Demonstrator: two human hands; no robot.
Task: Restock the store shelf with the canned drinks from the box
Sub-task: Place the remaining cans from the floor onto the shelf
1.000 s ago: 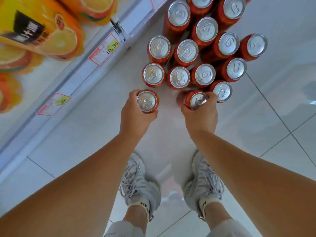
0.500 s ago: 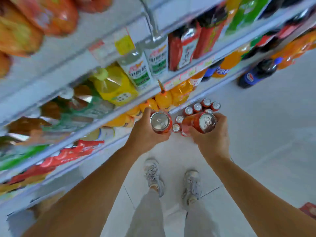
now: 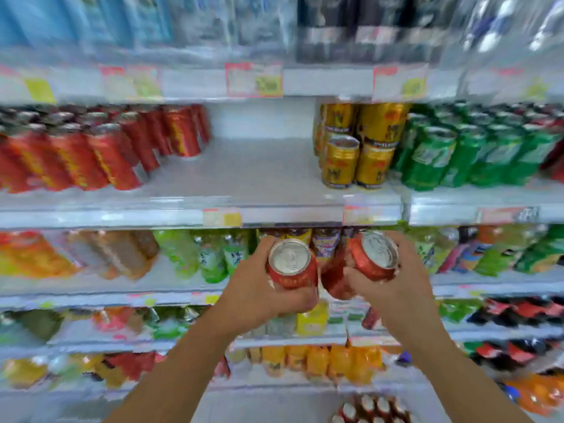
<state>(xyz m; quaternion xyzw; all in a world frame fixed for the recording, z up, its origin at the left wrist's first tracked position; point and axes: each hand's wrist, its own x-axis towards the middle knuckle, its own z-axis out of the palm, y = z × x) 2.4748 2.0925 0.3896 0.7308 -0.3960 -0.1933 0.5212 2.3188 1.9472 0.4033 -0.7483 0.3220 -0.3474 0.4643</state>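
Observation:
My left hand [image 3: 256, 296] grips one red can [image 3: 293, 265], its silver top facing me. My right hand [image 3: 396, 288] holds a second red can [image 3: 374, 257], tilted, with more red can showing just below it. Both hands are raised in front of the shelving, below the shelf [image 3: 250, 175] that has red cans [image 3: 91, 148] in rows at the left and a bare gap in the middle. Several more red cans [image 3: 372, 409] stand on the floor at the bottom right. The picture is blurred.
Gold cans [image 3: 357, 148] and green cans [image 3: 467, 154] stand right of the gap. Bottled drinks fill the shelves above and below. Price tags [image 3: 222, 217] line the shelf edges.
Both hands have lifted their cans from the group on the floor up to the front of the shelves. The view has swung from the floor to the shelving.

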